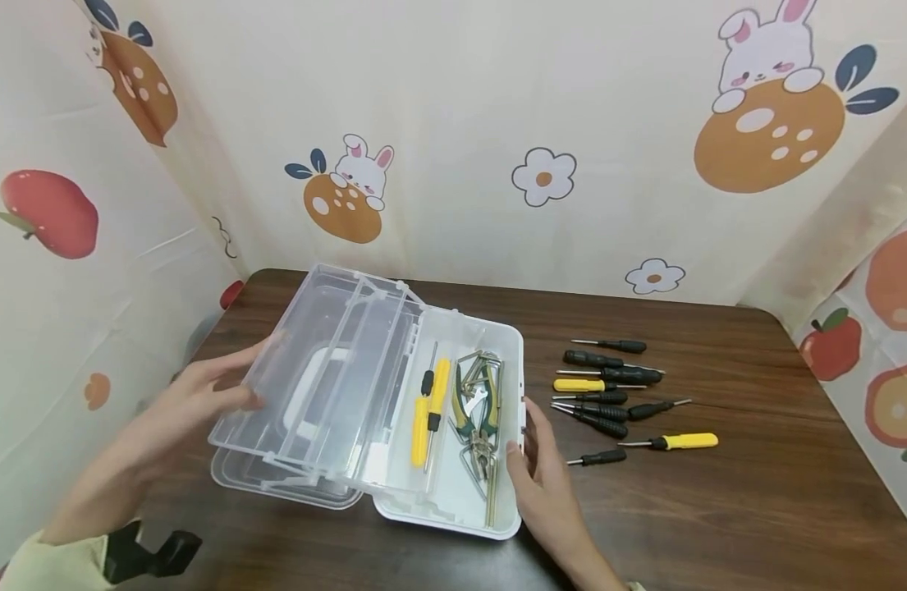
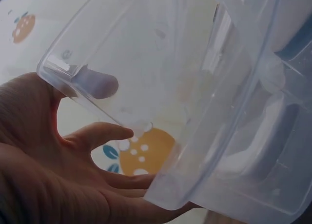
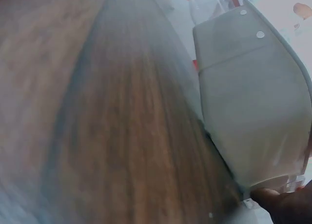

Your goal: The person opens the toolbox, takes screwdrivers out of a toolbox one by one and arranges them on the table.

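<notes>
A white plastic toolbox (image 1: 471, 513) stands unfolded on the table, with a clear fold-out tray (image 1: 316, 361) raised at its left above the clear lid (image 1: 276, 484). My left hand (image 1: 194, 398) holds the tray's outer edge; in the left wrist view one digit shows through the clear plastic. My right hand (image 1: 549, 484) grips the box's right wall, thumb by the rim. Two yellow-and-black screwdrivers (image 1: 440, 386) lie in a tray section beside the main compartment. Inside the box are green-handled pliers (image 1: 483, 443) and several hex keys (image 1: 492, 501).
Right of the box, several black screwdrivers (image 1: 597, 410) lie in a loose group on the dark wood table (image 1: 756, 509). Among them are yellow-handled screwdrivers (image 1: 689, 441). A patterned curtain (image 1: 460, 164) hangs behind the table and along its sides.
</notes>
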`<state>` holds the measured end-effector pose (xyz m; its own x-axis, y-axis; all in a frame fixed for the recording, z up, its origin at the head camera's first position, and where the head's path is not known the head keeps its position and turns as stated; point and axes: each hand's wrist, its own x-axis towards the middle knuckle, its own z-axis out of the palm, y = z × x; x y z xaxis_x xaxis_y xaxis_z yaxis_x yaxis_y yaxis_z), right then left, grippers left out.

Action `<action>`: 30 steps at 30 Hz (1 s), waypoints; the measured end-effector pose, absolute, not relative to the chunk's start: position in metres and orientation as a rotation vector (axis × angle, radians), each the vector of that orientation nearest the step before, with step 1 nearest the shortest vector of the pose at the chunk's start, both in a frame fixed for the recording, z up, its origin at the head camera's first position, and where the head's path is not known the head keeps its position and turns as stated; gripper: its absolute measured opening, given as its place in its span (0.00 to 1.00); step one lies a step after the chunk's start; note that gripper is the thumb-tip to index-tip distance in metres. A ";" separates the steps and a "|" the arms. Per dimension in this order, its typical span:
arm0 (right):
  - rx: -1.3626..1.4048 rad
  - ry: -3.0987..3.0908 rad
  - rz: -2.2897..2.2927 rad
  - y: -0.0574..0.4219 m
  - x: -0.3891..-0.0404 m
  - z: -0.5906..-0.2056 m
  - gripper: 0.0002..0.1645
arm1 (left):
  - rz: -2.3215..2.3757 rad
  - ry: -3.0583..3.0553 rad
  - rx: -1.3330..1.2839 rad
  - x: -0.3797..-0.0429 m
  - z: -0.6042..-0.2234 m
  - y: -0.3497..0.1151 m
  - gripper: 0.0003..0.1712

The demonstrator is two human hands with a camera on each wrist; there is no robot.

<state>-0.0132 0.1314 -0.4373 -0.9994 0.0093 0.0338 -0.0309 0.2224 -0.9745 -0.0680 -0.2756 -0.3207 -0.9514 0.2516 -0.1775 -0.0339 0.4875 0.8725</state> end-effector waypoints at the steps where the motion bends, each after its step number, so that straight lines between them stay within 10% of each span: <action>1: 0.022 -2.439 1.929 0.132 -0.013 -0.436 0.40 | 1.499 2.408 0.191 -0.068 -0.326 -0.277 0.42; 15: 0.038 -2.706 1.590 0.154 -0.015 -0.417 0.40 | 1.723 2.394 0.369 -0.058 -0.384 -0.264 0.35; 30: 0.742 -2.933 0.766 0.117 -0.036 -0.342 0.59 | 1.766 2.392 0.308 -0.054 -0.390 -0.256 0.28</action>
<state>-0.0355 0.1173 -0.3419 -0.8867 -0.4417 0.1366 -0.4521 0.7666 -0.4561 -0.0539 -0.2565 -0.3897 -0.9673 0.2536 -0.0004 0.0743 0.2850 0.9556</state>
